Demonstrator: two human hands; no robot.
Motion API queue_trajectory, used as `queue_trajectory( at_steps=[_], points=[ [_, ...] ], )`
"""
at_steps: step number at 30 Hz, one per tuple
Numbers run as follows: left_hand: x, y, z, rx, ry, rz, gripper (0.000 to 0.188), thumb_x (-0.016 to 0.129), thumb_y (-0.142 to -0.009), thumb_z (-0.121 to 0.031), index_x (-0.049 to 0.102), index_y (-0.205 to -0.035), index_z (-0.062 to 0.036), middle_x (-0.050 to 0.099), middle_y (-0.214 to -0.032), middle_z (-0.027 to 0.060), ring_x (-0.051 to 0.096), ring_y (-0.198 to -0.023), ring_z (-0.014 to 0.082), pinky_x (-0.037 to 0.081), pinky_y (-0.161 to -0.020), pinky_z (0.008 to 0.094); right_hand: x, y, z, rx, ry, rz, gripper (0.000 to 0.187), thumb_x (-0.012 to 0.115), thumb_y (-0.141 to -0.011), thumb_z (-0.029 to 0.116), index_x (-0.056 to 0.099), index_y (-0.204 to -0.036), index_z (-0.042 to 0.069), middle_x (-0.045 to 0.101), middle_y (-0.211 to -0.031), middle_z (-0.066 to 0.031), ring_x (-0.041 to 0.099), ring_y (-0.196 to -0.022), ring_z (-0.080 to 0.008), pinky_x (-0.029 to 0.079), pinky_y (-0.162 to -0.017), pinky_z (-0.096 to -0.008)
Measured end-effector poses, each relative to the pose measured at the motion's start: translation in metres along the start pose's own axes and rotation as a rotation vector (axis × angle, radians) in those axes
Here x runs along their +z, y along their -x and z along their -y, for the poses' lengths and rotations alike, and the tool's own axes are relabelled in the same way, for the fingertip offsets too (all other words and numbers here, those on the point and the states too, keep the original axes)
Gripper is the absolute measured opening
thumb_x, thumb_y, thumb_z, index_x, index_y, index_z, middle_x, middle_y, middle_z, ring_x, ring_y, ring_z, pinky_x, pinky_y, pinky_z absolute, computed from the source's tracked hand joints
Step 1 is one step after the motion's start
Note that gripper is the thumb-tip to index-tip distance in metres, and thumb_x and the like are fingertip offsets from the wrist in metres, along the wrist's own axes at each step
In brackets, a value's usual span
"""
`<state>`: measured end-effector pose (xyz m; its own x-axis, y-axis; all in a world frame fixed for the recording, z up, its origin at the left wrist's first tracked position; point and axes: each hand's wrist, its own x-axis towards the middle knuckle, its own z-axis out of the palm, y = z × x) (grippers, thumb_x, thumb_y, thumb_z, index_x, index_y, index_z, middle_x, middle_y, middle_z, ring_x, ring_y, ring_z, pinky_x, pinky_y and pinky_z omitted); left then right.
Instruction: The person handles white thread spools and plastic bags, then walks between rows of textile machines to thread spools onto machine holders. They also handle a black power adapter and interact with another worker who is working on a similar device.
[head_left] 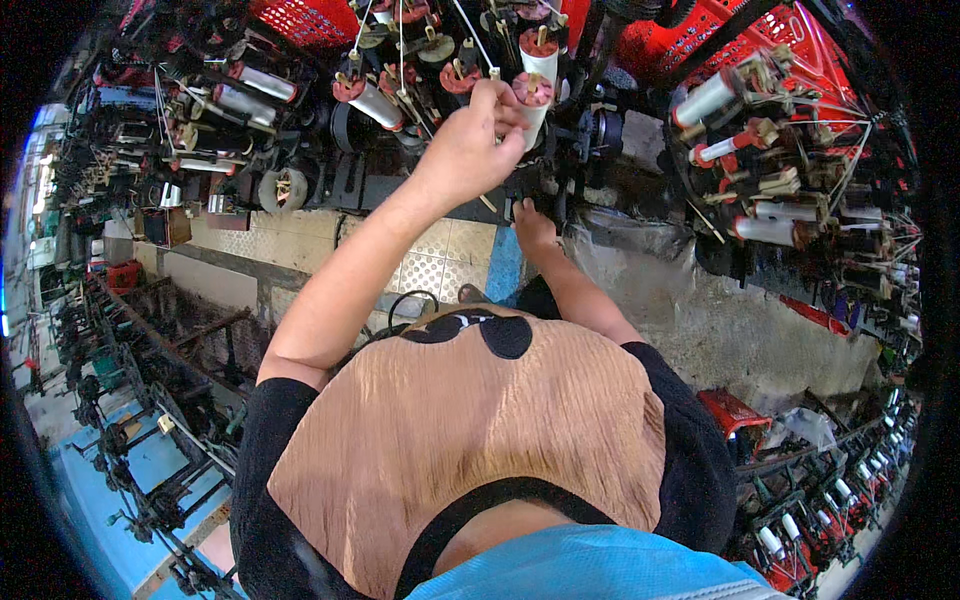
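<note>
My left hand (468, 150) reaches up to a white thread bobbin (535, 100) on the dark metal winding machine (560, 170), its fingers (497, 100) bunched at the bobbin's round, dull-red cap; the grip is nearly closed there, pinching at something too fine to make out. The bobbin is a smooth cylinder wound in white yarn, standing roughly upright at the middle of the machine's row of spindles. My right hand (532, 222) sits below that bobbin, resting against the machine's black frame; whether its grip is clenched or loose I cannot tell, since the fingers are turned away.

To the left of the bobbin, more white spools (375, 103) with red caps lie tilted on greasy arms. To its right, another cluster of white and red spools (745, 150) fans out amid taut pale threads. Above the bobbin, red plastic lattice baskets (310, 20) line the top of the scene. Below it, pale perforated floor tiles (440, 260) and a blue strip show between my arms. My ribbed tan top (470, 420) with black sleeves fills the foreground.
</note>
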<state>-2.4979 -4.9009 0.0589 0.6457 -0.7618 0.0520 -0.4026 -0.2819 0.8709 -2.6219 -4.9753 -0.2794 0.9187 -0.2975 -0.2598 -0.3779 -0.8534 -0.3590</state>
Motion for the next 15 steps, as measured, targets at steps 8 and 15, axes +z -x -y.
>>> queue_trajectory(
  at_steps=[8, 15],
  points=[
    [0.028, -0.008, 0.031, 0.197, 0.055, 0.159, 0.023, 0.048, -0.081, 0.006, 0.039, -0.097, -0.0062, 0.055, -0.133, 0.0193, 0.055, -0.122, 0.0306, 0.044, -0.095, 0.0347, -0.185, 0.055, -0.026, 0.194, -0.836, 0.177, 0.032, 0.059, -0.091, 0.033, 0.067, -0.084, 0.003, 0.065, -0.070, -0.0056, 0.060, -0.060, -0.0175, 0.046, -0.059, -0.0321],
    [0.048, -0.023, 0.030, 0.261, 0.018, 0.166, 0.024, 0.054, -0.081, -0.005, 0.043, -0.103, -0.0059, 0.061, -0.095, 0.0206, 0.060, -0.087, 0.0398, 0.046, -0.074, 0.0441, -0.379, 0.028, 0.050, -0.242, -1.343, -0.204, 0.020, 0.057, -0.096, 0.026, 0.060, -0.099, 0.006, 0.049, -0.066, 0.0052, 0.034, -0.045, -0.0019, 0.024, -0.041, -0.0189]
  ],
)
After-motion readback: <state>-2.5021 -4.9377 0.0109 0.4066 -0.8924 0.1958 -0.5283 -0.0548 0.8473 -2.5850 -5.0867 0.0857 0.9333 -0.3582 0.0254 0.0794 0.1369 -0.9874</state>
